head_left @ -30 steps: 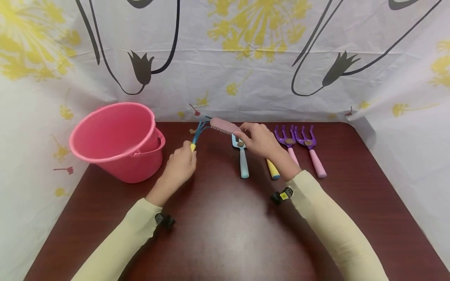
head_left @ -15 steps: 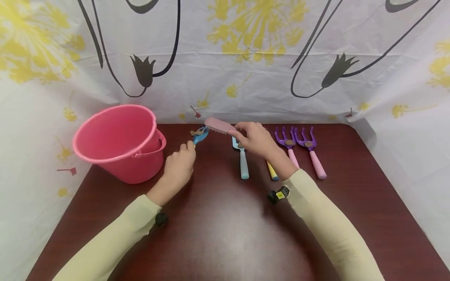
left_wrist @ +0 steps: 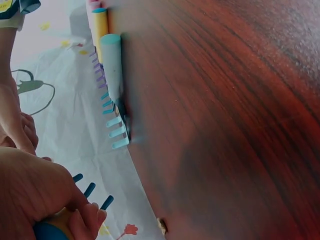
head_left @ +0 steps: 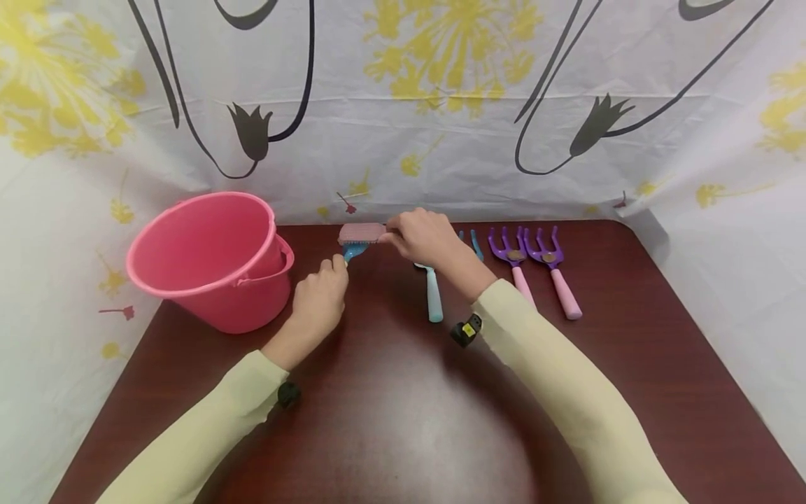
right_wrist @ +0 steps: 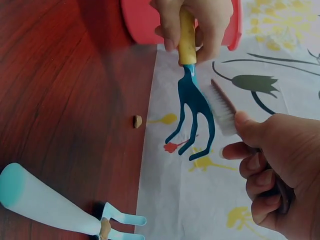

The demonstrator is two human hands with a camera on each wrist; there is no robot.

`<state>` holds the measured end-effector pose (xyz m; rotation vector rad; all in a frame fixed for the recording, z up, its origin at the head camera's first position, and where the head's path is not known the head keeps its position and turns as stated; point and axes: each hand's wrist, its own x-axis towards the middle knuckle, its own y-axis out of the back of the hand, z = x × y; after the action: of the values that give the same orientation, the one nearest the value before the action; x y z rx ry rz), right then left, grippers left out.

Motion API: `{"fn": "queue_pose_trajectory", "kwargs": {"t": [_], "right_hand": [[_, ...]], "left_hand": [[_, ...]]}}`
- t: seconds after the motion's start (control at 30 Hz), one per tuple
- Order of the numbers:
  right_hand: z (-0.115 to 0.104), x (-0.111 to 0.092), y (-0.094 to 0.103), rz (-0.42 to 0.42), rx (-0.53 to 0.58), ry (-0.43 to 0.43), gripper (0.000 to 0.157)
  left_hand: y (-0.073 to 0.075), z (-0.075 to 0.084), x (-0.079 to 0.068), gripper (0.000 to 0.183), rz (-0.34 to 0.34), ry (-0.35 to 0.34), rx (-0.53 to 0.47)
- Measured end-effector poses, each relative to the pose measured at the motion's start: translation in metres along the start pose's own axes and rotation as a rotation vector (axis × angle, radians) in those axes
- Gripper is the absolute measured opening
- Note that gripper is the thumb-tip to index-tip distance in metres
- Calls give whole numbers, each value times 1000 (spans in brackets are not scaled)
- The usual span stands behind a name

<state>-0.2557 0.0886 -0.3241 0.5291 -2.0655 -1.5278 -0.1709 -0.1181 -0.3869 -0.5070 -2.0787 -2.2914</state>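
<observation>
My left hand (head_left: 317, 297) grips the yellow handle of a small garden hand fork (right_wrist: 196, 105) with blue tines, raised above the table near its back edge. In my right hand (head_left: 428, 241) is a pink brush (head_left: 362, 233) with pale bristles, its handle held between thumb and curled fingers. The bristles lie right alongside the fork's blue head in the right wrist view; whether they touch it I cannot tell. Below the fork, a small brown stone-like lump (right_wrist: 137, 121) rests on the table. A light blue hand fork (head_left: 434, 297) lies just right of the brush.
A pink bucket (head_left: 201, 266) stands at the back left. Two purple forks with pink handles (head_left: 565, 294) lie at the right, brown lumps on their heads. Another fork's blue tines (head_left: 476, 245) show behind my right arm. A printed white sheet (head_left: 352, 154) hangs behind the table.
My right hand has moved left with the brush, bringing it over the fork's head. The fork, first upright with tines spread, has been turned and lowered by my left hand.
</observation>
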Motion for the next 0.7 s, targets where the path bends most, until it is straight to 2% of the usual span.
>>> {"fn": "queue_pose_trajectory", "kwargs": {"t": [0.27,0.47,0.6,0.7], "right_hand": [[6,3,1,35,-14,-121,35],[15,-1,6,73,19,-190,33],[16,-4,8,100,27,-186,34],[10,-4,7,62,21,-146,36]], "left_hand": [[0,-2,-1,43,-41,33,-17],[-1,-3,-1,40,-30,41,-14],[-2,-3,-1,37,-20,37,-11],[-3,-4,-1,36,-11,28,-10]]}}
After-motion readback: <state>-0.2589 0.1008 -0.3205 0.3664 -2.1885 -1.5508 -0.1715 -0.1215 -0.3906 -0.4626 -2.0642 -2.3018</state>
